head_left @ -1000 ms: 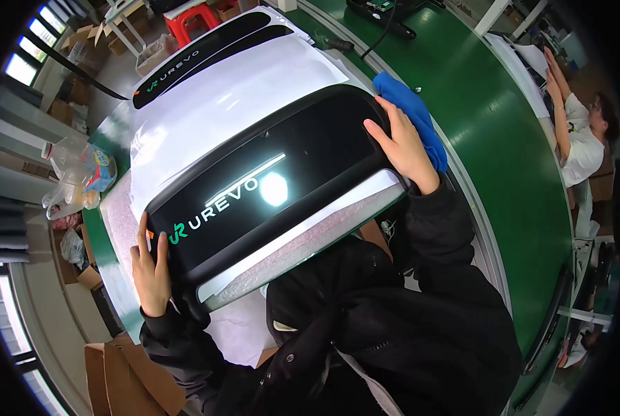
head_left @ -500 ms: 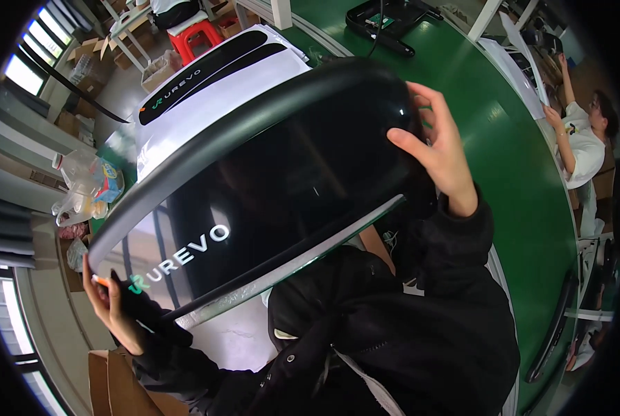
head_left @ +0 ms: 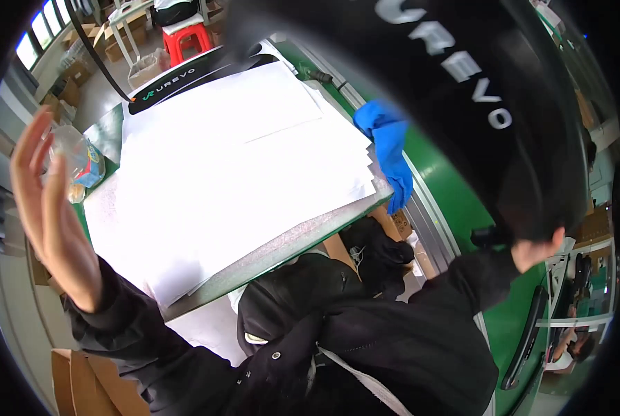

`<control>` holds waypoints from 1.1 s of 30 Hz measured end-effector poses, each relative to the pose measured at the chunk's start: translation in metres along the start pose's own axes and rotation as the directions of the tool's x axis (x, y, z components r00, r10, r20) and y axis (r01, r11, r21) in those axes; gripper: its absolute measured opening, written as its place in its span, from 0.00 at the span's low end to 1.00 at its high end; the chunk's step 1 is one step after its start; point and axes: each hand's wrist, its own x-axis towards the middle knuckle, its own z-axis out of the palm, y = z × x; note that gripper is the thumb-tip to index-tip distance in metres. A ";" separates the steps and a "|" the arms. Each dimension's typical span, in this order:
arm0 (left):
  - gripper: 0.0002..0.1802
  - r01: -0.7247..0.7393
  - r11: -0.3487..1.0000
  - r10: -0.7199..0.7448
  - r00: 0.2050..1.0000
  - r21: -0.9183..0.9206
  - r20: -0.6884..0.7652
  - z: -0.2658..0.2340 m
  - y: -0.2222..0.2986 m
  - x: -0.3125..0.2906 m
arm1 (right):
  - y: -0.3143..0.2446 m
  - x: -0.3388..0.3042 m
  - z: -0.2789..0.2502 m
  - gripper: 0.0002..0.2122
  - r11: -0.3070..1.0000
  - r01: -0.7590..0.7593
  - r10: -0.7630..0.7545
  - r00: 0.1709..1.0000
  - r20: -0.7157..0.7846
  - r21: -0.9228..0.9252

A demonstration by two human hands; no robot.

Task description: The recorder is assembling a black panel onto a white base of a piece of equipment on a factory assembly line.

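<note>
A large glossy black panel (head_left: 462, 114) with a rounded edge and pale lettering fills the upper right, tilted and blurred by motion. My right hand (head_left: 540, 252) grips its lower end, most of the fingers hidden behind it. Raised at the left, my left hand (head_left: 50, 215) has its fingers stretched out and holds nothing. Between the arms lies a stack of white sheets (head_left: 220, 166) on the bench (head_left: 268, 254). At the far end of the sheets rests a flat black strip (head_left: 175, 84) with a printed mark.
A blue cloth (head_left: 390, 149) hangs at the bench's right corner. Beyond my left hand stands a clear plastic container (head_left: 74, 149). Farther off is a red stool (head_left: 187, 40). An open cardboard box (head_left: 91, 381) stands at lower left. A green surface (head_left: 438, 184) runs along the right.
The black panel has swung from above the bench up to the right, uncovering the white sheets and blue cloth. My left hand has let go of it and risen; my right hand has moved right and down.
</note>
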 end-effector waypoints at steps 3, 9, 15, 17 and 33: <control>0.19 0.244 0.969 -0.229 0.944 -0.037 0.236 0.011 -0.002 -0.021 | -0.011 -0.050 0.022 0.23 0.883 0.266 -0.402 0.855 -0.328 -0.387; 0.20 0.237 0.960 -0.274 0.662 0.152 0.698 0.033 -0.012 -0.060 | 0.009 -0.088 0.039 0.14 0.385 -0.020 -0.791 0.509 -0.341 -0.923; 0.27 -0.160 0.919 -0.164 0.675 0.360 0.719 0.033 -0.051 -0.086 | 0.005 -0.121 -0.040 0.13 0.353 -0.089 -0.888 0.282 -0.363 -0.931; 0.28 -0.195 0.886 -0.163 0.720 0.422 0.674 0.039 -0.092 -0.082 | -0.004 -0.130 -0.089 0.14 0.369 -0.078 -0.888 0.263 -0.376 -0.926; 0.14 -0.535 0.742 0.025 0.625 0.404 0.780 0.039 -0.100 -0.075 | -0.052 -0.114 -0.156 0.30 0.640 -0.679 -0.262 0.248 -0.933 -0.361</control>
